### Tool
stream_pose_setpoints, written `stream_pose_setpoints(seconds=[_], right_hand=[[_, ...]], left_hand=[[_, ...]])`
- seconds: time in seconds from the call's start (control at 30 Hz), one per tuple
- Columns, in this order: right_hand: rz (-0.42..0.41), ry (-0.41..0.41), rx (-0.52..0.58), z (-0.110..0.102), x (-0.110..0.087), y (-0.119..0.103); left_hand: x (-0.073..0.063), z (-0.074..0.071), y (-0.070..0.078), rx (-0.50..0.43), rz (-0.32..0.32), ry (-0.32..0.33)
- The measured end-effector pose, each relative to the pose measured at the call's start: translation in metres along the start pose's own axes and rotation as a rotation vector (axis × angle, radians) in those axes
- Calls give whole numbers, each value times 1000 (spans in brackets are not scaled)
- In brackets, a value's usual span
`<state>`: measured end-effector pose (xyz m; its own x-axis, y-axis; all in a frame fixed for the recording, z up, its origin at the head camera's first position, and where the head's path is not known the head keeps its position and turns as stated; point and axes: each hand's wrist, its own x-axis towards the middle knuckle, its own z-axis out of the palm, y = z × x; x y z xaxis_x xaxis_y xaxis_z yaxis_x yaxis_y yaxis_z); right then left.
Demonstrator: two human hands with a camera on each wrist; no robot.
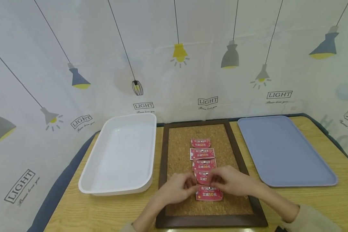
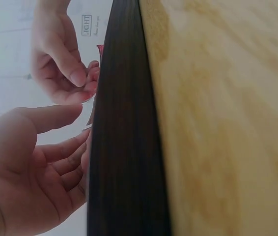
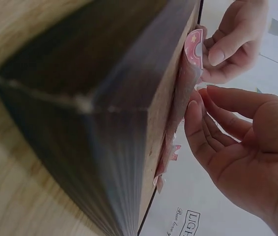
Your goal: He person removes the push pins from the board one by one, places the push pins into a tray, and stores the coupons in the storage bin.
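Several red-and-white paper coupons (image 1: 203,164) overlap in a column on a cork board (image 1: 179,145), with small shiny pins on them. My left hand (image 1: 179,187) is at the left edge of the two lowest coupons, its thumb apart from its fingers in the left wrist view. From the other side my right hand (image 1: 230,181) covers the right part of the second-lowest coupon, fingertips close above the pin (image 1: 210,189) of the lowest coupon (image 1: 209,195). In the right wrist view a coupon end (image 3: 194,46) curls up beside my left fingers. The exact contact of the fingertips is partly hidden.
A dark wooden frame (image 1: 211,221) borders the board. To the left stands a deep white tray (image 1: 88,187); a flat blue-grey tray (image 1: 290,151) lies to the right. All rest on a wooden table (image 1: 66,206) before a lamp-printed cloth (image 1: 153,48).
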<state>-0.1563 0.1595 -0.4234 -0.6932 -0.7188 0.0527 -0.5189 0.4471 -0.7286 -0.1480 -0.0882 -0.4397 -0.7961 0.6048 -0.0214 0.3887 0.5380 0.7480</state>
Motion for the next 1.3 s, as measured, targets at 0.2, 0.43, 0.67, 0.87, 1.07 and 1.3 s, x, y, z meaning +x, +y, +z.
stream_pose_setpoints(seconds=[0.2,0.43,0.67,0.87,1.07,1.3], right_hand=[[24,-21,-39,3,4,2],[22,-21,-47,5,7,2],[26,-8,-63,9,10,1],[73,-17,-56,11,12,-2],[120,-11,-43,13,13,-5],[137,-16,-31,13,12,-3]], left_hand=[[4,2,4,13,-14,-3],[6,4,6,-5,-39,9],[6,5,7,-49,-71,9],[6,5,8,-61,-59,5],[5,5,10,-77,-75,0],[5,5,12,-101,-97,-2]])
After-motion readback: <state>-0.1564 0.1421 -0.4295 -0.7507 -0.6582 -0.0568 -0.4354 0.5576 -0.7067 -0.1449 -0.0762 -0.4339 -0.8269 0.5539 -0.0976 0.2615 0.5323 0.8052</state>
